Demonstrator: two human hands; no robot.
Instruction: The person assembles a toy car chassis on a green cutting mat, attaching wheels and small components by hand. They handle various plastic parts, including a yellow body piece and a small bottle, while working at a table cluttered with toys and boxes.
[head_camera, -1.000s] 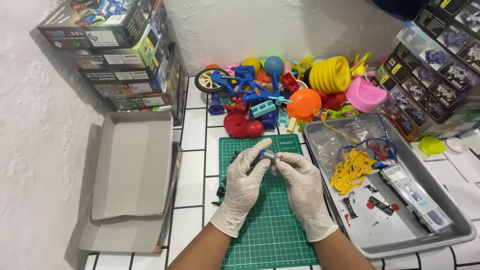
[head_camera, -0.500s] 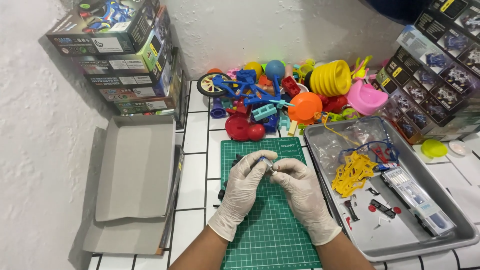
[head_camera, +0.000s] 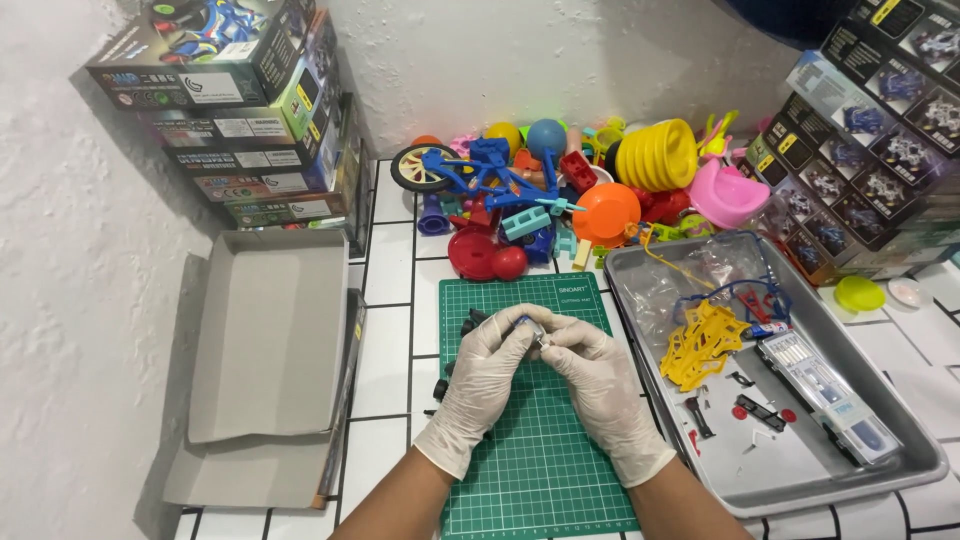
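Stacked dark printed cartons (head_camera: 235, 120) stand at the far left corner of the white-tiled desk (head_camera: 390, 350), and more dark cartons (head_camera: 870, 130) lean at the far right. An open grey cardboard box (head_camera: 265, 345), matte and empty-looking, lies along the left edge. A green gridded cutting mat (head_camera: 540, 450) sits at the near middle. Above it, the gloved left hand (head_camera: 480, 385) and gloved right hand (head_camera: 605, 390) close fingertips together on one small part (head_camera: 530, 328), blue and metallic. A shiny metal tray (head_camera: 890, 470) to the right holds a yellow plastic frame (head_camera: 705, 345). Glossy coloured plastic toys (head_camera: 560, 190) pile along the far edge.
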